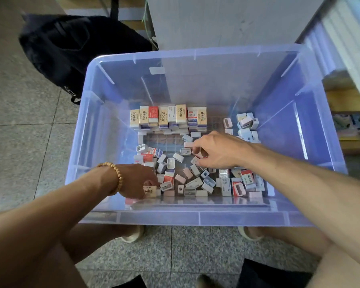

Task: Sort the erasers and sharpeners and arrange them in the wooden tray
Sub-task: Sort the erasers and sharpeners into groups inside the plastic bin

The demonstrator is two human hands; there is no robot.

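Translucent blue plastic forms the big storage bin that sits on a speckled stone floor, and all the stationery lies on its bottom; no wooden tray can be made out, unless the gridded clear patch at the bin's centre belongs to one, which I cannot tell. Toward twelve o'clock a neat row of boxed erasers stands on end, cream and red sleeves side by side, with more lying flat just in front of it. At about two o'clock a small cluster of pale sharpeners is gathered apart from the rest. From the centre down to six o'clock spreads a loose jumble of mixed pieces, white, pink and light blue sharpeners tangled with red-and-white eraser boxes. The right hand reaches in from four o'clock, its fingers curled and pinching a pale pink sharpener at the near edge of the bare patch. The left hand, with a wooden bead bracelet on the wrist, comes in from eight o'clock and its bent fingers grip a cream eraser box near the bin's front wall. Beyond the bin at eleven o'clock lies a black backpack. Two light slippers show under the bin's near rim.
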